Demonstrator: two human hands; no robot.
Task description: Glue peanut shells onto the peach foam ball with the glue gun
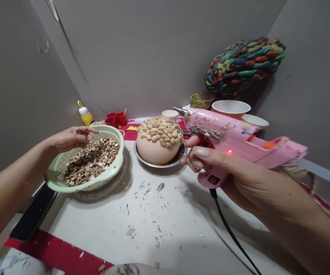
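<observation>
A pink hot glue gun with a lit red light is gripped in my right hand, its metal nozzle pointing left. My left hand hovers over a pale green colander of nut shells; its fingers are stretched out, with nothing visible in them. Between the hands, a smooth peach-coloured ball rests in a shallow metal dish. Nut shells cover the ball's top, while its lower front is bare. The nozzle is above and right of the ball, apart from it.
A black cord hangs from the glue gun across the white table. Bowls and a colourful shell-like piece stand back right. Red cups and a yellow bottle are back left. A dark flat object lies front left.
</observation>
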